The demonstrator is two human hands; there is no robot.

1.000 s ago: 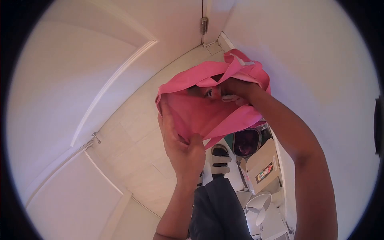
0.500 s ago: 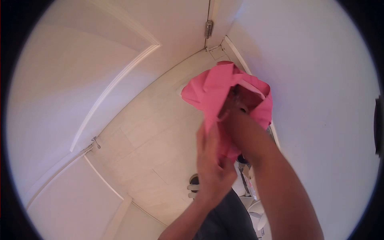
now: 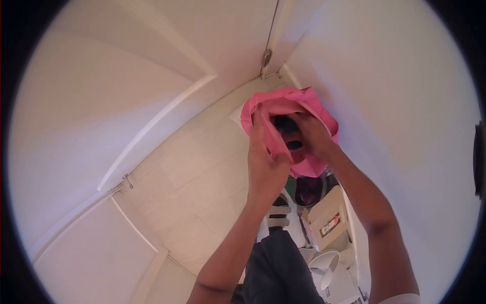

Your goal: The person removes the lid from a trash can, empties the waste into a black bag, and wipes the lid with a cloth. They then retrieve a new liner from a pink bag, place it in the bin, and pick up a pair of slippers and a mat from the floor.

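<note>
A pink fabric bag (image 3: 314,164) hangs in front of me with its mouth toward me. My left hand (image 3: 268,169) grips the bag's near left edge, its fingers reaching in past the rim. My right hand (image 3: 318,136) is at the right side of the opening, its fingers bent into the bag and partly hidden. Between the hands, down in the bag, lies a dark object (image 3: 285,123), too shadowed to name.
A white door (image 3: 152,91) stands ahead and left, a pale wall (image 3: 405,126) on the right. Below, on the light floor (image 3: 177,177), are a cardboard box (image 3: 329,218), a dark purple bag (image 3: 308,190) and a white round object (image 3: 324,268). My strapped sandal (image 3: 278,215) shows nearby.
My right hand has come partly out of the bag, toward its right side. The bag's mouth is wider and faces me more. My left hand has moved up along the rim.
</note>
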